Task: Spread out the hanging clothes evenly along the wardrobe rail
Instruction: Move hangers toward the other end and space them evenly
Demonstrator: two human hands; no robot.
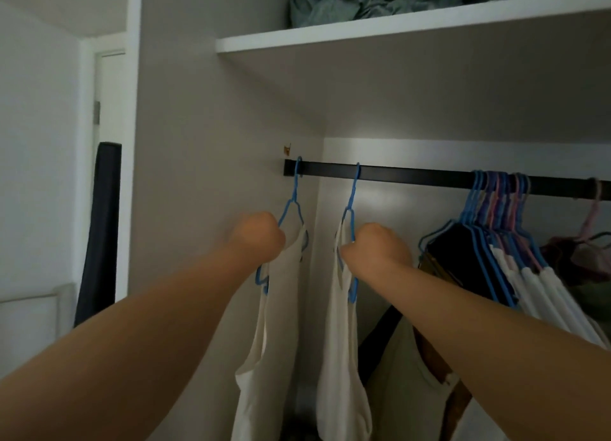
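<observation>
Both hands are closed into fists inside the wardrobe. By the left hand (259,237) the shoulder of a blue hanger (291,215) is gripped; this hanger is hooked at the left end of the black rail (413,176) and carries a white top (264,358). By the right hand (377,253) a second blue hanger (351,209) with another white top (340,358) is held, well apart from the first. Further right, a tight bunch of blue and pink hangers (496,202) with dark and white garments is crowded together on the rail. Green fabric (357,0) is piled on the shelf (396,27) above.
</observation>
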